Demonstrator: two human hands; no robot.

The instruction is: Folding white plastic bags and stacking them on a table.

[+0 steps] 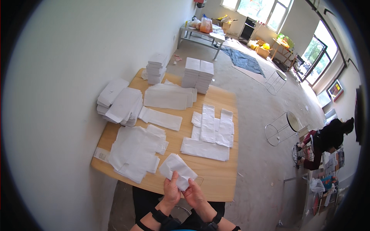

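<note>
Close to the table's front edge I hold a white folded paper packet [177,166] in both hands. My left hand [172,189] grips its near left side, thumb on top. My right hand [194,193] pinches its near right corner, also with the thumb on top; the fingers underneath are hidden. Just right of the packet, a thin tan loop [200,181] lies on the wood. To the left is a loose pile of flat white sheets [133,148]. Beyond the packet, several long white folded strips [204,149] lie overlapping, some crosswise.
The wooden table [173,144] also carries stacked white packets [198,71] at the back, leaning stacks [123,102] at left, and wide sheets [167,96]. A wall [69,96] borders it on the left. Wire stools [283,127] stand at right, near a seated person [327,140].
</note>
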